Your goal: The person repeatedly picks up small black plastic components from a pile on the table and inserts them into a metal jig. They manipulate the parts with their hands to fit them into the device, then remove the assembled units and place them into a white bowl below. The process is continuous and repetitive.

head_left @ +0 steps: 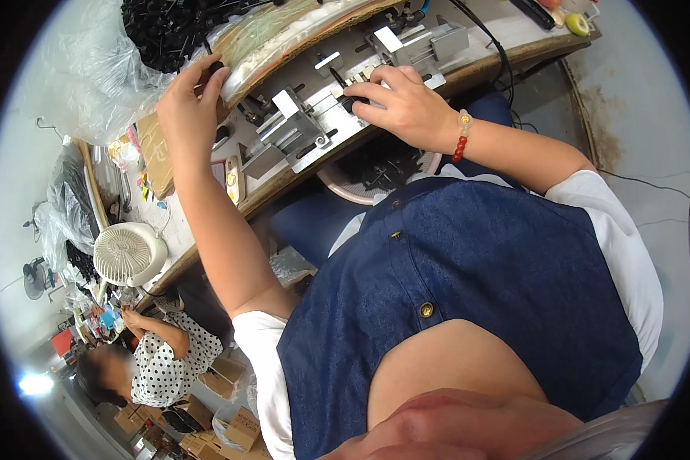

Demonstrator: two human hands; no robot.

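My left hand [190,107] is raised beside a cardboard box's edge, thumb and forefinger pinched on a small black plastic part [217,67]. My right hand [406,107] reaches over a metal clamping fixture [331,115] on the bench. Its curled fingertips press on another small black part [349,101] in the middle of the fixture, whose exact shape the fingers partly hide. Silver blocks flank that spot: a left slide unit [289,126] and a right slide unit [410,44].
A heap of black parts [164,34] lies at the back left near clear plastic bags [92,69]. Below the bench edge sits a pink-rimmed basket [345,192] of black pieces. A white fan [130,253] stands left; a co-worker in a dotted top [168,368] sits beyond.
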